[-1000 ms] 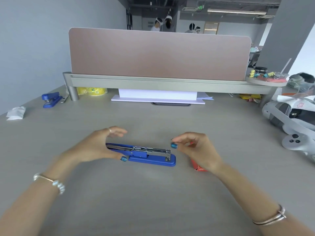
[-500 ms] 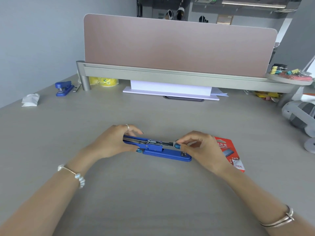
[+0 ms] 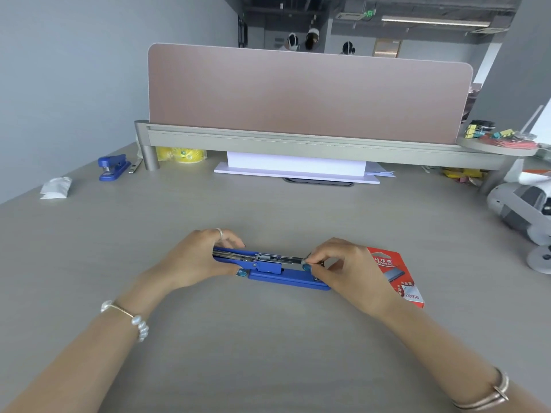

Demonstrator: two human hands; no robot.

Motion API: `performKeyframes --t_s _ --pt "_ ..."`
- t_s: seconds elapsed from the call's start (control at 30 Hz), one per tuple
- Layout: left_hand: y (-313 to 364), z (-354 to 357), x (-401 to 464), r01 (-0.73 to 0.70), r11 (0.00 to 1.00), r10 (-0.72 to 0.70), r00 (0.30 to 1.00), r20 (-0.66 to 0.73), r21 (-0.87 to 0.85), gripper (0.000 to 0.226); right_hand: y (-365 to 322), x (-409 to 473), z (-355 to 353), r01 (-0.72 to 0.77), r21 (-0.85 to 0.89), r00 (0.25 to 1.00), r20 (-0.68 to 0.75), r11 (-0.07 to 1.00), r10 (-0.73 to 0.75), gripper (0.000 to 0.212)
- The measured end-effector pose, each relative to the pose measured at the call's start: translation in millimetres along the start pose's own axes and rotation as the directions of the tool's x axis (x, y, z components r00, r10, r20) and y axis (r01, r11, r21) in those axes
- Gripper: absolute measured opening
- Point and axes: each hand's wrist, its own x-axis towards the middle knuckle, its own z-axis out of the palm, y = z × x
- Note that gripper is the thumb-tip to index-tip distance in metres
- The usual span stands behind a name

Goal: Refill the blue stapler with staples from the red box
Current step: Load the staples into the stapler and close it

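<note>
The blue stapler (image 3: 278,271) lies flat on the grey desk, folded open so its metal staple channel faces up. My left hand (image 3: 196,259) grips the left, swung-back end of it. My right hand (image 3: 343,268) pinches at the right front end of the metal channel with thumb and forefinger; whether a staple strip is between the fingers is hidden. The red staple box (image 3: 398,277) lies flat just right of my right hand, partly covered by it.
A second blue stapler (image 3: 113,166) and a crumpled white tissue (image 3: 56,187) sit at the far left. A pink divider (image 3: 307,93) on a grey rail crosses the back, with white paper (image 3: 295,168) under it. White headset gear (image 3: 524,210) lies at the right edge.
My right hand came in from the right and closed its fingertips on the front end of the staple channel. The left hand keeps its hold. The camera shifted, bringing the red box into view.
</note>
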Motion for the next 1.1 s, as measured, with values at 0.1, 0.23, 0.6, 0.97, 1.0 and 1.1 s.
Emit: performKeyframes --t_s 0.1,0.23,0.6,0.97,1.0,1.1 --pt "-2 -3 0 0.018 1.000 -0.018 1.000 0.004 0.005 0.046 4 -2 0 -0.023 0.029 0.999 0.023 0.999 0.023 0.017" --pt "-9 -17 -4 0.068 0.997 -0.071 0.995 0.065 0.040 0.046 7 -7 -4 -0.025 0.021 0.998 0.056 0.999 0.023 0.024" --pt "2 -34 -2 -0.087 0.892 -0.042 0.961 -0.273 -0.443 0.056 8 -10 -14 -0.179 -0.070 0.958 0.213 0.981 0.190 0.057" --pt "79 35 18 -0.285 0.900 0.200 0.942 -0.269 -0.328 0.036 11 -10 -12 -0.152 -0.139 0.974 0.144 0.979 0.172 0.044" --pt "81 44 18 -0.286 0.919 0.224 0.946 -0.236 -0.273 0.031 13 -9 -11 -0.144 -0.147 0.977 0.136 0.979 0.164 0.042" --pt "82 65 14 -0.339 0.937 0.311 0.919 -0.244 -0.084 0.015 17 -10 -8 -0.133 -0.161 0.980 0.126 0.978 0.154 0.040"
